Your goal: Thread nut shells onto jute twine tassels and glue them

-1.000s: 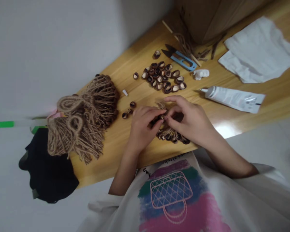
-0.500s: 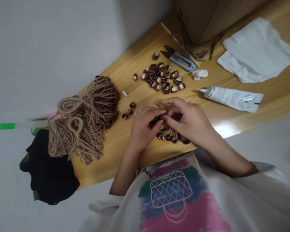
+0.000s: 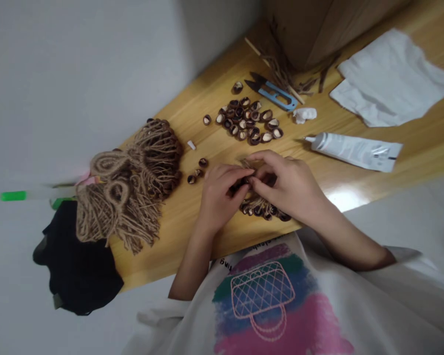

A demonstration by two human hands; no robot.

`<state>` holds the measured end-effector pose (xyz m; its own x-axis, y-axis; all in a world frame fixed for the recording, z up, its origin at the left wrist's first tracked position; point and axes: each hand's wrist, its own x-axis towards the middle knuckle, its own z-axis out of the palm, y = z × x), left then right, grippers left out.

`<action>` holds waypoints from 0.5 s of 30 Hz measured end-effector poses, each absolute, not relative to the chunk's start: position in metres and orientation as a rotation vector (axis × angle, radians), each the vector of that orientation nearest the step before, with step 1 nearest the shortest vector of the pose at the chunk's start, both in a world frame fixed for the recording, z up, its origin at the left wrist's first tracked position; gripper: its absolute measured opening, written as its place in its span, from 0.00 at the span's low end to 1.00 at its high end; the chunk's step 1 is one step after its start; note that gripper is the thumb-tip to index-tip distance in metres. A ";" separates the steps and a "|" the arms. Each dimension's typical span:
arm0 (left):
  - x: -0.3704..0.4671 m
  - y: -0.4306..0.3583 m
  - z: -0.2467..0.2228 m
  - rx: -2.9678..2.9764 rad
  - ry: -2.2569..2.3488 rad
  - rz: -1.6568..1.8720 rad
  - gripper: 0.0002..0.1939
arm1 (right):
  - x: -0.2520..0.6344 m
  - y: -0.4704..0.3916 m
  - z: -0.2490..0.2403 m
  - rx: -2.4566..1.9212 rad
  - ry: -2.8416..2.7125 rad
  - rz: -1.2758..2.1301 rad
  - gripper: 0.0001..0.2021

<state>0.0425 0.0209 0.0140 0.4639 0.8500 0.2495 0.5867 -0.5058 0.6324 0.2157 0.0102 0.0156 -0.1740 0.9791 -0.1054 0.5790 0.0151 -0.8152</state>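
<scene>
My left hand [image 3: 224, 193] and my right hand [image 3: 286, 182] meet close to the table's front edge. Their fingertips pinch a small dark brown nut shell [image 3: 247, 181], mostly hidden by the fingers. Beneath them lies a bundle of twine strands [image 3: 259, 203] with brown nut shells [image 3: 268, 212] fixed along its ends. Beyond my hands, several loose half shells [image 3: 249, 118] are grouped on the table. A few more shells [image 3: 199, 172] lie just left of my left hand.
Twine tassels with shells [image 3: 133, 182] are piled at the left, by a black cloth item [image 3: 79, 259]. Blue thread snips [image 3: 274, 92], a crumpled white tissue [image 3: 304, 115], a glue tube [image 3: 355, 150] and white cloth [image 3: 395, 79] lie beyond. A cardboard box [image 3: 311, 29] stands at the back.
Both hands keep the same pinch at the same spot, with barely visible finger movement. The view has shifted very slightly; nothing else has moved.
</scene>
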 end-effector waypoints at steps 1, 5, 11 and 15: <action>0.042 0.021 0.014 2.252 1.196 0.760 0.09 | 0.216 0.010 0.016 -1.583 -1.792 1.037 0.20; 0.042 0.021 0.013 2.253 1.219 0.743 0.09 | 0.216 0.009 0.015 -1.548 -1.774 1.026 0.21; 0.041 0.021 0.011 2.244 1.200 0.758 0.09 | 0.217 0.009 0.013 -1.521 -1.771 1.001 0.20; 0.041 0.021 0.009 2.200 1.213 0.778 0.09 | 0.218 0.007 0.012 -1.472 -1.761 0.998 0.19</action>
<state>0.0409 0.0214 0.0091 0.4379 0.8671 0.2375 0.5776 -0.4738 0.6648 0.2184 0.0075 0.0124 -0.1795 0.9837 -0.0034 0.5085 0.0898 -0.8564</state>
